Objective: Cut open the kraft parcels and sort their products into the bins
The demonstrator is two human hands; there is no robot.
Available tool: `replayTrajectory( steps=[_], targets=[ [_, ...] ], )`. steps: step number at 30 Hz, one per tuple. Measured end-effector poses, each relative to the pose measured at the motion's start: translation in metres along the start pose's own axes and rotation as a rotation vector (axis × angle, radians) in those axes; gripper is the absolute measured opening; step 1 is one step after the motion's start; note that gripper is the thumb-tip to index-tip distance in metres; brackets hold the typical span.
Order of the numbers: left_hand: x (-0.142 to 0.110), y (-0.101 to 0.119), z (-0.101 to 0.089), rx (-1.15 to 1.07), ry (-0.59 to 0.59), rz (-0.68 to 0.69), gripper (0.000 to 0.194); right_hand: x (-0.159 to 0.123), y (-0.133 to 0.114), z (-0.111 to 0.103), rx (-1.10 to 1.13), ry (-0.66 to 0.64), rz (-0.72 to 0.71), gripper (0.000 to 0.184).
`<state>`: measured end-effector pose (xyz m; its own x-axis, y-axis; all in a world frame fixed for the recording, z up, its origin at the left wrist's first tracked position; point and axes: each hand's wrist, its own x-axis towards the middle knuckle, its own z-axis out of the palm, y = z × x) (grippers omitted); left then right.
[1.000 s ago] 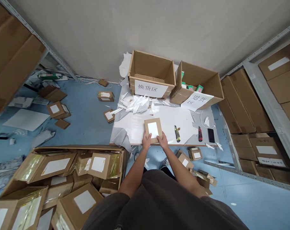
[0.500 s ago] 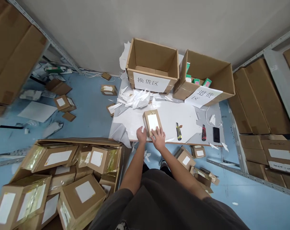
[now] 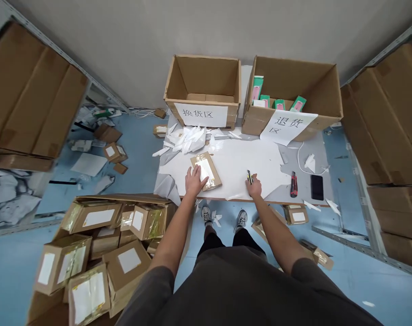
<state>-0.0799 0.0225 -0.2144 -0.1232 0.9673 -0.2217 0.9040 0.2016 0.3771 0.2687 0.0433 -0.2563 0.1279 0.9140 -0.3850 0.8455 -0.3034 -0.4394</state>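
Seen through the head camera I follow from afar, with 12 o'clock straight ahead of the wearer, a taped cardboard parcel (image 3: 209, 177) lies between 11 and 12 o'clock on the white sheet (image 3: 241, 160) covering the worktable. The left hand (image 3: 194, 182) spreads its fingers over the parcel's near left side, touching it without gripping.

The change is at 1 o'clock: the right hand (image 3: 254, 186) has left the parcel and is now closed around the yellow-and-black utility knife (image 3: 249, 176), which had been lying loose on the sheet. In my judgement, that leaves the left hand alone to steady the parcel; I cannot tell whether the blade is out.

A red-and-black utility knife (image 3: 294, 184) lies untouched at 2 o'clock, with a dark smartphone (image 3: 317, 187) just beyond it. Torn white paper scraps (image 3: 192, 139) are heaped at 11 o'clock, in front of an open cardboard box (image 3: 232, 118) bearing a handwritten sign (image 3: 201, 115). A second open box (image 3: 251, 118), at 1 o'clock and also signed, holds green-and-pink cartons (image 3: 279, 104). Toward 8 o'clock, a large carton (image 3: 107, 198) beside the table holds more labelled parcels (image 3: 127, 265), some with shiny tape across their sides.
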Motion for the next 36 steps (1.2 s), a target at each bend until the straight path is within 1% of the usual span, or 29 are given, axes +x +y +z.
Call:
replayTrajectory(
  steps=[2,3,6,8,9,11,13,15,17,19,20,22,25,30,33,36],
  targets=[
    [-0.003,0.001,-0.002,0.037,-0.015,-0.020,0.083,0.012,0.008,0.005,-0.002,-0.024,0.108,0.048],
    [-0.002,0.001,-0.005,0.051,-0.032,-0.010,0.085,0.016,0.009,0.008,0.007,-0.035,0.134,0.046],
    [0.007,-0.006,-0.020,0.102,-0.115,0.072,0.094,0.025,0.002,0.009,0.040,-0.046,0.096,0.041],
    [0.015,-0.014,-0.031,0.137,-0.182,0.128,0.102,0.031,-0.013,0.005,0.056,-0.037,0.064,0.042],
    [0.019,-0.017,-0.035,0.145,-0.213,0.142,0.105,0.034,-0.024,0.002,0.065,-0.032,0.039,0.043],
    [0.025,-0.022,-0.039,0.128,-0.245,0.147,0.111,0.039,-0.057,-0.003,0.084,-0.031,-0.038,0.045],
    [0.028,-0.024,-0.039,0.089,-0.243,0.133,0.118,0.042,-0.100,-0.006,0.107,-0.067,-0.156,0.045],
    [0.029,-0.024,-0.037,0.060,-0.225,0.119,0.129,0.040,-0.149,-0.004,0.110,-0.167,-0.317,0.047],
    [0.029,-0.023,-0.034,0.047,-0.213,0.103,0.141,0.035,-0.195,0.000,0.024,-0.230,-0.427,0.049],
    [0.028,-0.022,-0.030,0.040,-0.210,0.094,0.145,0.030,-0.232,0.007,-0.113,-0.267,-0.465,0.051],
    [0.028,-0.020,-0.028,0.037,-0.207,0.090,0.145,0.028,-0.246,0.011,-0.183,-0.283,-0.462,0.052],
    [0.028,-0.017,-0.023,0.029,-0.199,0.076,0.145,0.026,-0.266,0.017,-0.292,-0.310,-0.439,0.051],
    [0.030,-0.010,-0.015,-0.005,-0.191,0.040,0.145,0.025,-0.278,0.020,-0.388,-0.311,-0.430,0.048],
    [0.036,-0.002,-0.007,-0.051,-0.170,0.016,0.143,0.025,-0.282,0.012,-0.534,-0.316,-0.471,0.045],
    [0.038,0.001,-0.005,-0.059,-0.166,0.010,0.140,0.024,-0.285,0.009,-0.568,-0.327,-0.485,0.044],
    [0.039,0.003,-0.003,-0.076,-0.175,-0.011,0.144,0.024,-0.288,0.010,-0.557,-0.334,-0.491,0.041]
  ],
)
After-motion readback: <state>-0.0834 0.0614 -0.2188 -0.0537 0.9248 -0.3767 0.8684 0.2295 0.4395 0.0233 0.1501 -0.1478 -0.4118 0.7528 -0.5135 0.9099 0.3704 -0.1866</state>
